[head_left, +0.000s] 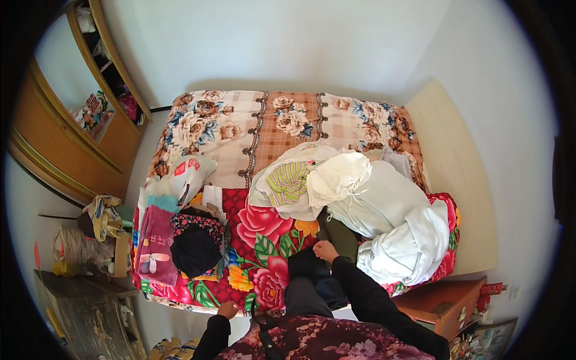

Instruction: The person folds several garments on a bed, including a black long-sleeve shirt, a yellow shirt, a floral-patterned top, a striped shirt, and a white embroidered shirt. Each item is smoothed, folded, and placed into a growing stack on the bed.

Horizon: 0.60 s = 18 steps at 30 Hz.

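Note:
My right hand (326,251) is over the near middle of the bed, its fingers curled in at the edge of an olive-green garment (341,237). Whether cloth is pinched in them is hidden. Black cloth (305,262) lies just left of and below this hand. Low at the bed's near edge, my left hand (228,309) is loosely closed, with nothing visible in it. To the right of the olive garment spreads a heap of white cloth (384,198). A green-striped piece (289,182) lies at the heap's left end.
Folded clothes with a black bundle (196,251) on top lie at the bed's left, beside a pink towel (157,243) and a white plastic bag (191,177). A red floral blanket (264,225) covers the near part. A wooden cabinet (441,303) stands at the right.

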Each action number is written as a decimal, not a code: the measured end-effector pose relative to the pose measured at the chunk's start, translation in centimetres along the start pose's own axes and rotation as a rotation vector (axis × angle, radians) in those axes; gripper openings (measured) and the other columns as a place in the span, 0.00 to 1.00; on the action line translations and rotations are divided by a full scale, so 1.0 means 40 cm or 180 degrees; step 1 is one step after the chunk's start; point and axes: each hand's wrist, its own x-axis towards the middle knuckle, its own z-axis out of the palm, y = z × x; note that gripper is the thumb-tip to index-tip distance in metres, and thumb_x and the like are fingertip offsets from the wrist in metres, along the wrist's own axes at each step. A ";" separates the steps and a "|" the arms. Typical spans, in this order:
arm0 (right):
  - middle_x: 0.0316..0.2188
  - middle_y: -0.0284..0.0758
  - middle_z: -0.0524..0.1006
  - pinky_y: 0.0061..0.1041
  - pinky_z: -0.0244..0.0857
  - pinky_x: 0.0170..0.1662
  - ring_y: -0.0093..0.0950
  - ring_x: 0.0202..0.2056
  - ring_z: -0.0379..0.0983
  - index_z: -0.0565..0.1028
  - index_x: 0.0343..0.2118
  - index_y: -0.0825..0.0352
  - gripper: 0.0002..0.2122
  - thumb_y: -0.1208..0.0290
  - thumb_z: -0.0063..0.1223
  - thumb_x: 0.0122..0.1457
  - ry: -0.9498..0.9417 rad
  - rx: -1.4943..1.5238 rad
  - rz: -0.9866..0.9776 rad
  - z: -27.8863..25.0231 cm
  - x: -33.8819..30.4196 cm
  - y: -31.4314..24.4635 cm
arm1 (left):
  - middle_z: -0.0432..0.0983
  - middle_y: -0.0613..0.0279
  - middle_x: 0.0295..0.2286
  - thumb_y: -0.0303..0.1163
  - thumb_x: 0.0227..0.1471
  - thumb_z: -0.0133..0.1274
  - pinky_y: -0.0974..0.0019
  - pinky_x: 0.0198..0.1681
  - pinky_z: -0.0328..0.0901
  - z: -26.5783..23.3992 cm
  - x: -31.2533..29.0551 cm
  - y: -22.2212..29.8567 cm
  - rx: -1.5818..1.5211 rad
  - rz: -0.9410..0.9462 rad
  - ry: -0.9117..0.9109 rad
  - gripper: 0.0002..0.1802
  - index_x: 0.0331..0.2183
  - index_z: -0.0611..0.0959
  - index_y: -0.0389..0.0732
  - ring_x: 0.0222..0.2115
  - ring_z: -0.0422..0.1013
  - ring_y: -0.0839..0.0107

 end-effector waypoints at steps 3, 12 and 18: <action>0.17 0.33 0.74 0.21 0.64 0.20 0.22 0.17 0.70 0.76 0.25 0.71 0.09 0.69 0.49 0.51 0.0173 -0.0130 0.0085 -0.046 0.100 -0.021 | 0.78 0.52 0.28 0.38 0.44 0.52 0.54 0.37 0.67 0.020 0.014 0.023 0.0152 -0.0106 0.0229 0.11 0.29 0.82 0.43 0.32 0.74 0.54; 0.23 0.33 0.76 0.20 0.65 0.24 0.20 0.23 0.72 0.76 0.35 0.68 0.10 0.71 0.51 0.51 -0.0105 0.1400 0.0301 0.073 0.440 -0.126 | 0.76 0.47 0.27 0.40 0.47 0.49 0.54 0.34 0.67 0.118 -0.040 0.099 -0.1371 -0.0646 0.0313 0.13 0.31 0.79 0.42 0.32 0.72 0.48; 0.26 0.26 0.73 0.22 0.64 0.27 0.20 0.27 0.69 0.75 0.36 0.60 0.08 0.68 0.54 0.52 0.0342 0.0888 -0.1213 0.102 0.795 0.184 | 0.77 0.49 0.27 0.42 0.47 0.49 0.56 0.36 0.67 0.089 -0.100 0.139 -0.1480 -0.0850 0.0497 0.14 0.30 0.81 0.43 0.32 0.73 0.51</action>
